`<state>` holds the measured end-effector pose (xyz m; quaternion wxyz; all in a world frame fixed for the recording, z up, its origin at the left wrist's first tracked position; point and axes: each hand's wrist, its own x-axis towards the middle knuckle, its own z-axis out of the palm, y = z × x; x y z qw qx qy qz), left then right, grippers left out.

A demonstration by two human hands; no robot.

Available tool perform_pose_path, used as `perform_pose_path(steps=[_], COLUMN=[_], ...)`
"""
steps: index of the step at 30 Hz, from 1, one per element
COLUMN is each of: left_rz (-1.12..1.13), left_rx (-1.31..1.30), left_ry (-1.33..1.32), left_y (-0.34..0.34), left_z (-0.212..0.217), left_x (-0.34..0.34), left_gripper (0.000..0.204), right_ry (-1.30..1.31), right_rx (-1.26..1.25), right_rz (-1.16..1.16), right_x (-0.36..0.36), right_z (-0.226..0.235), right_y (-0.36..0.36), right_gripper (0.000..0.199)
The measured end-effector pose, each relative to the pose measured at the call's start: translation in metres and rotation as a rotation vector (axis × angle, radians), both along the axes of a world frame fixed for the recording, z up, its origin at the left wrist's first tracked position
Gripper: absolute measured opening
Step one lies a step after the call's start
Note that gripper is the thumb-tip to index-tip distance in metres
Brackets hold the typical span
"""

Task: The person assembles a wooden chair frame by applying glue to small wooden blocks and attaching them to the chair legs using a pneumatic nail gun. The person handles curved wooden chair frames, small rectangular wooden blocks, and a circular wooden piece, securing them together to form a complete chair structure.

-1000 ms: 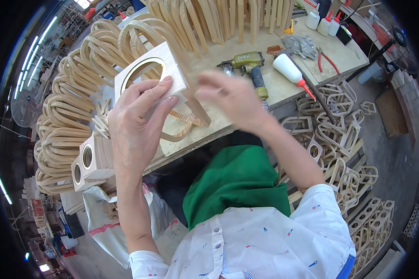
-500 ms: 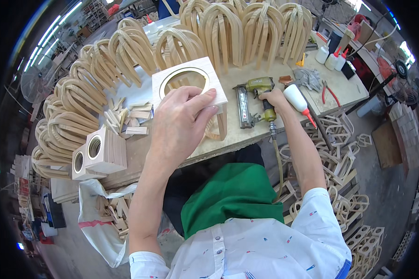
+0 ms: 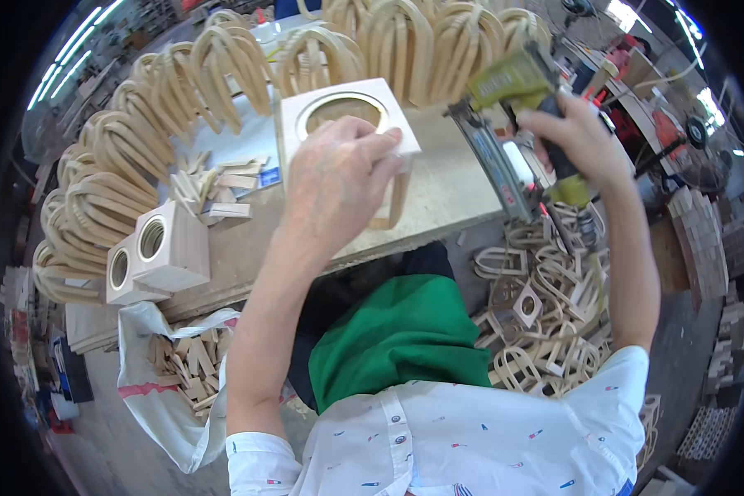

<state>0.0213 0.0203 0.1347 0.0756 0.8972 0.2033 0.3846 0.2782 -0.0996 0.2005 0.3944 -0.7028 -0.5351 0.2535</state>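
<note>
My left hand (image 3: pixel 339 182) grips the near edge of a square pale-wood panel (image 3: pixel 398 120) with a large round hole, the top of a wooden piece standing on the workbench (image 3: pixel 442 178). The thumb and fingers are closed on it; its lower part is largely behind the hand. My right hand (image 3: pixel 583 140) is wrapped round the handle of a green nail gun (image 3: pixel 508 78), raised over the bench's right side and tilted, apart from the panel. A white bottle (image 3: pixel 517 162) shows partly behind the gun. Two wooden boxes with round holes (image 3: pixel 182 252) sit left of my left hand.
Bent-wood arched frames (image 3: pixel 397 54) line the bench's far and left edges. Small wood strips (image 3: pixel 231 182) lie in a pile near the boxes. Below left, a white sack (image 3: pixel 136 364) holds wood offcuts. Loose wooden frames (image 3: pixel 546 331) are heaped on the right, below the bench.
My right hand has lifted the nail gun off the bench and swung it up and right, tilting it. My left hand keeps its grip on the panel. The view has shifted slightly.
</note>
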Motion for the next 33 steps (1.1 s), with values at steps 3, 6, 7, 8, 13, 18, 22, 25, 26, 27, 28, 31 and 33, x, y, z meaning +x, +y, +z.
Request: perform_pose_path(steps=[3, 6, 7, 8, 13, 18, 22, 25, 26, 27, 28, 31, 33], left_rz=[0.012, 0.027, 0.016, 0.028, 0.027, 0.028, 0.036, 0.035, 0.035, 0.035, 0.038, 0.042, 0.038], left_rx=[-0.026, -0.02, -0.023, -0.034, -0.079, -0.06, -0.038, -0.048, -0.049, -0.051, -0.051, -0.054, -0.055], left_ry=[-0.014, 0.014, 0.01, 0.009, 0.007, 0.004, 0.008, 0.006, 0.005, 0.005, 0.008, 0.013, 0.012], left_y=[0.0, 0.001, -0.001, -0.001, -0.001, -0.001, 0.0, 0.0, 0.0, 0.0, 0.0, -0.001, -0.001], left_z=[0.0, -0.001, 0.002, 0.001, -0.001, 0.001, 0.0, 0.001, 0.0, 0.0, 0.0, 0.001, 0.001], left_x=[-0.001, -0.002, 0.0, -0.001, 0.002, 0.003, 0.003, 0.004, 0.004, 0.004, 0.003, 0.003, 0.004], left_gripper=[0.023, 0.023, 0.023, 0.024, 0.025, 0.024, 0.023, 0.023, 0.023, 0.023, 0.023, 0.023, 0.023], right_ry=[-0.127, -0.265, -0.285, -0.298, -0.391, -0.464, -0.423, -0.413, -0.426, -0.452, -0.477, -0.575, -0.606], right_rx=[0.086, 0.106, -0.044, -0.189, -0.171, -0.181, -0.249, -0.23, -0.252, -0.249, -0.247, -0.188, -0.183], right_rz=[0.183, 0.159, 0.115, 0.103, 0.086, 0.164, 0.178, 0.2, 0.2, 0.215, 0.23, 0.269, 0.234], right_x=[-0.028, -0.042, -0.057, -0.07, -0.088, -0.087, -0.087, -0.085, -0.085, -0.085, -0.084, -0.082, -0.085], right_z=[0.043, 0.059, 0.081, 0.097, 0.09, 0.092, 0.098, 0.094, 0.096, 0.097, 0.097, 0.093, 0.091], right_y=[-0.01, -0.008, -0.012, -0.01, -0.009, -0.007, -0.004, -0.003, -0.002, -0.002, -0.002, -0.002, -0.004], right_gripper=[0.029, 0.032, 0.026, 0.023, 0.022, 0.024, 0.025, 0.026, 0.025, 0.025, 0.026, 0.026, 0.027])
